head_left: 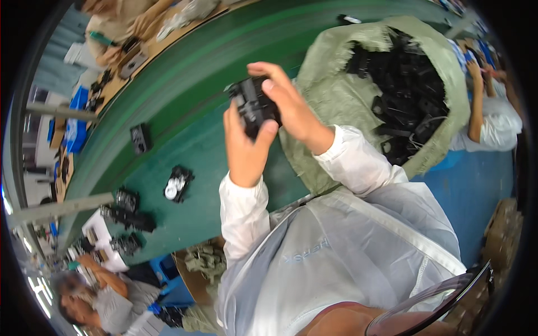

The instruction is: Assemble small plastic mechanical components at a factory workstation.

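A black plastic assembly, boxy with grey parts on its face (253, 105), is held up between both hands above the green bench. My left hand (245, 148) grips its near left side, thumb along the bottom. From the right, my right hand (292, 109) wraps its far edge, fingers bent over it. Motion blur hides the finer detail. To the right of my hands, an open woven sack (330, 61) is full of black plastic parts (409, 95). Left of my left hand, a black part with a white round piece (178, 183) lies on the bench.
A black rectangular part (140, 139) lies on the green belt (207, 73). Several black assemblies (128, 215) sit at the bench's left end. Co-workers are across the belt (120, 33), at lower left (106, 291) and at right (490, 117). A cardboard box (188, 274) stands below the bench.
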Tool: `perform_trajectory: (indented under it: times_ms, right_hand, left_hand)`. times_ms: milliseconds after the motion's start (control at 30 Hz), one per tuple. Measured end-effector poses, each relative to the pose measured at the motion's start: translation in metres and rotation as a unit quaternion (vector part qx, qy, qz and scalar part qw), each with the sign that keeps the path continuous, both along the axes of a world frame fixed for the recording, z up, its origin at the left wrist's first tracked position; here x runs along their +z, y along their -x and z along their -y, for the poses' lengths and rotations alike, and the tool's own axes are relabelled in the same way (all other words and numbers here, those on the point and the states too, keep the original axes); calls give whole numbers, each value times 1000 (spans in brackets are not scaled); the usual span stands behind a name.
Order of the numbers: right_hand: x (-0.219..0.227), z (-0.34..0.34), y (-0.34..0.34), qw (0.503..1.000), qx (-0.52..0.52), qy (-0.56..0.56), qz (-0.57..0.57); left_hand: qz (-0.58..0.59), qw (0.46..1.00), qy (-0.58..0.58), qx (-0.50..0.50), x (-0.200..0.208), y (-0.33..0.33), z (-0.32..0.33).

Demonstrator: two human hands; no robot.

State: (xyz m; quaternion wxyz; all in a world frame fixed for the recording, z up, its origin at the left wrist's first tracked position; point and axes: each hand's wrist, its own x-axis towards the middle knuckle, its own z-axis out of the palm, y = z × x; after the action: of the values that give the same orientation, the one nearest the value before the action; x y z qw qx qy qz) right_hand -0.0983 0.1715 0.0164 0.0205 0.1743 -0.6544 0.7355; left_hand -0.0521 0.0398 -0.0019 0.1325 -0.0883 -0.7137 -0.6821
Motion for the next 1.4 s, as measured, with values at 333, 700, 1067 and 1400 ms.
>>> perform_trajectory:
  times_ms: [333, 700, 1067, 1400]
  right_hand:
    - [-5, -2, 6, 993, -111, -2, -45]
    - [-2, -37, 6, 983, -176, -39, -32]
    - [32, -214, -17, 635, -565, -521, -75]
    - [39, -275, 17, 503, -549, -633, -209]
  left_hand:
    - [-1, 987, 146, 64, 17, -16, -20]
    - [21, 993, 117, -10, -5, 39, -13]
    - [69, 847, 497, 174, -73, 203, 132]
    - [-26, 743, 612, 269, -28, 187, 28]
